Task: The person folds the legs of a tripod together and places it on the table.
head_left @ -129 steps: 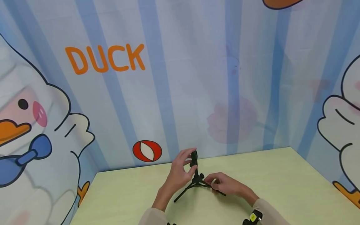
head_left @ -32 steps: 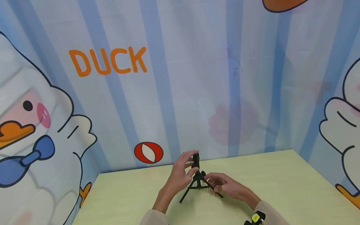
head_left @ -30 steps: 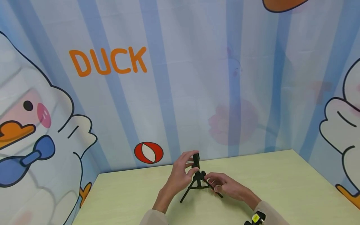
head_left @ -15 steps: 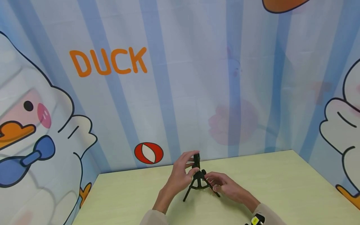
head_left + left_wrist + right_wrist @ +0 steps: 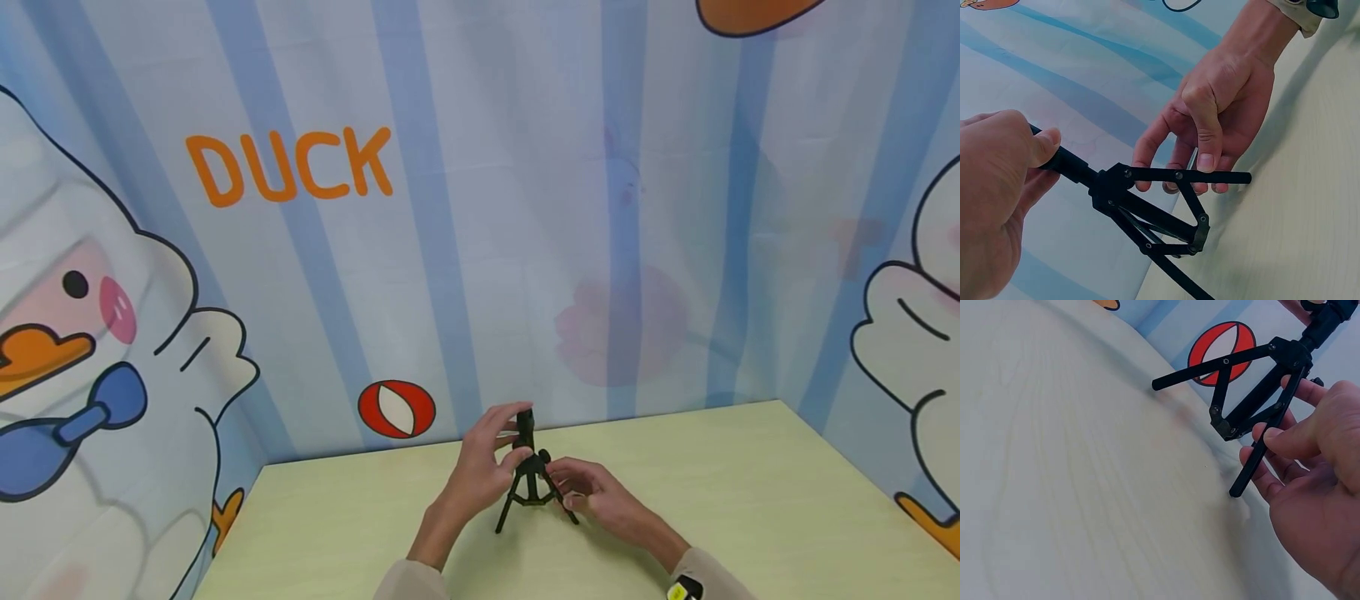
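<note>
A small black tripod (image 5: 532,487) stands upright near the middle of the table, its legs partly spread and joined by hinged braces. My left hand (image 5: 480,467) grips its upper column, thumb on the near side and fingers behind. In the left wrist view the tripod's hub (image 5: 1110,181) shows just below that hand (image 5: 997,194). My right hand (image 5: 600,496) pinches the right-hand leg (image 5: 1254,459) between thumb and fingers, as the right wrist view shows. Another leg (image 5: 1188,375) slants out free on the other side. The top of the tripod is partly hidden by my left fingers.
The pale wooden table (image 5: 337,517) runs back to a blue striped cloth backdrop (image 5: 517,208) printed with ducks, a red ball (image 5: 397,409) and orange lettering. A black device with a yellow mark (image 5: 684,588) sits on my right wrist.
The tripod's legs have drawn inward from a wide, flat spread to a narrower, steeper one, and its braces have dropped. My right hand has moved slightly inward with the leg; the left keeps its grip.
</note>
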Available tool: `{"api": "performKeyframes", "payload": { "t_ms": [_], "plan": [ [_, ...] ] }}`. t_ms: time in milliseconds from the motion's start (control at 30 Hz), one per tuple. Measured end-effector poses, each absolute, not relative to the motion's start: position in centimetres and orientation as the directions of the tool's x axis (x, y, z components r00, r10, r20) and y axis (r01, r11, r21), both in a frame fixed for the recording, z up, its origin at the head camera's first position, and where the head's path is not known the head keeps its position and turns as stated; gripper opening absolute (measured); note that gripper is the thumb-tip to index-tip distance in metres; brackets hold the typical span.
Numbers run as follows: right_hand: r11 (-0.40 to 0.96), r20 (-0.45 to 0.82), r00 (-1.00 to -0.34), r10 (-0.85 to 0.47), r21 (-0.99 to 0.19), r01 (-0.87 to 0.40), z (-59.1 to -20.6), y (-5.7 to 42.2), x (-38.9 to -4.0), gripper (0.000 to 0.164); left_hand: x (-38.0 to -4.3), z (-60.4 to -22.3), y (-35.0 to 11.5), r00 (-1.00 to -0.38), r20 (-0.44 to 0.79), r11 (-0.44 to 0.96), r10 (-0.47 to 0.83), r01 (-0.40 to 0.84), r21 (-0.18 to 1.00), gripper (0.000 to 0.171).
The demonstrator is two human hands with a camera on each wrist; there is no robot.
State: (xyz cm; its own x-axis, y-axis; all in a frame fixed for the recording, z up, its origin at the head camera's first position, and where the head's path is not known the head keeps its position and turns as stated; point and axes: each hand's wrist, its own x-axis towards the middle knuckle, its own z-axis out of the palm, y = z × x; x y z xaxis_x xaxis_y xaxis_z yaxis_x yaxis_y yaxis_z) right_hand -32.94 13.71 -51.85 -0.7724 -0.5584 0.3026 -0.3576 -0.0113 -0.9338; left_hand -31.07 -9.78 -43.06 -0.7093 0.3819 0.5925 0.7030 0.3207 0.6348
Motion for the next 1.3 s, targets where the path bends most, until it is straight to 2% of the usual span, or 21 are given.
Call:
{"api": "performKeyframes", "payload": {
  "t_ms": [833, 1300],
  "plan": [
    [-0.088, 0.384, -0.808, -0.446, -0.917, -0.388, -53.0, 12.2, -33.0, 0.045, -31.0, -42.8, -9.8, -0.711, 0.593, 0.299, 0.378, 0.7, 0.649, 0.07],
    [-0.081, 0.375, -0.811, -0.448, -0.921, -0.381, -52.8, 12.1, -33.1, 0.044, -31.1, -43.0, -9.8, -0.705, 0.599, 0.295, 0.38, 0.706, 0.644, 0.068]
  ]
}}
